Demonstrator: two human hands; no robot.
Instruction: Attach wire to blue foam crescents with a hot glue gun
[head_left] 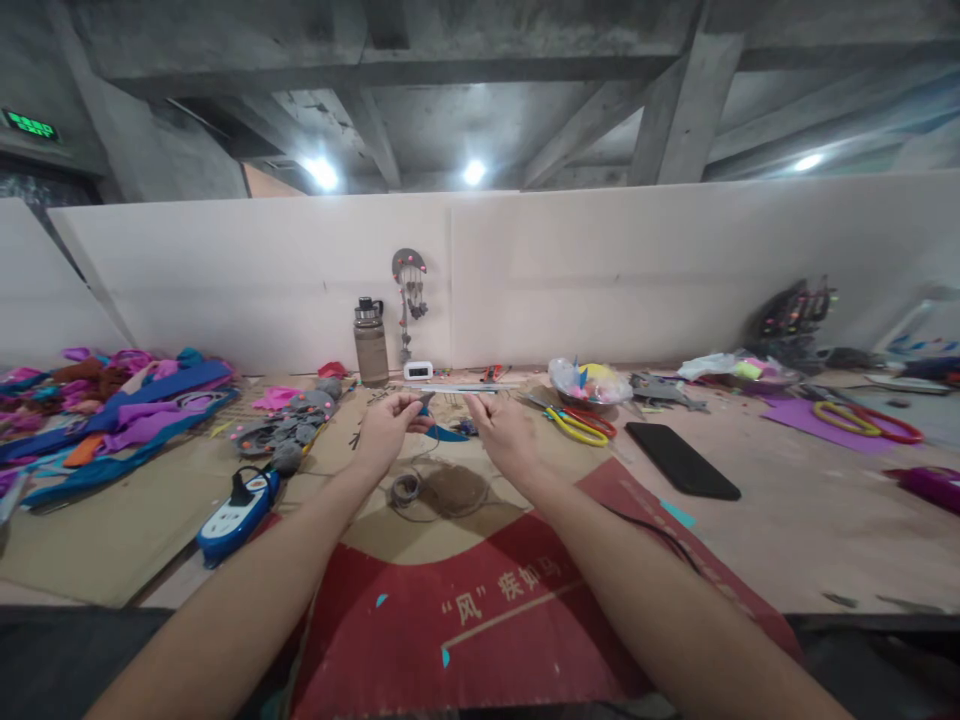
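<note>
My left hand (388,428) is closed in a pinch on a small dark grey piece (426,398), too small to name. A thin grey cord (437,440) hangs just below these fingertips and runs to a loose coil (405,490) on the cardboard. My right hand (501,432) is level with the left, thumb and fingers pressed together; what they hold, if anything, I cannot make out. Between and below the hands lies a blue felt piece (448,434). Under my forearms spreads a red and brown cardboard sheet (405,620).
Yellow-handled scissors (581,428) and a black phone (681,460) lie to the right. At left are a blue-white power strip (238,515), grey felt pieces (289,425) and a heap of coloured felt (142,410). A bottle (370,345) and small clock (418,371) stand by the white partition (600,280).
</note>
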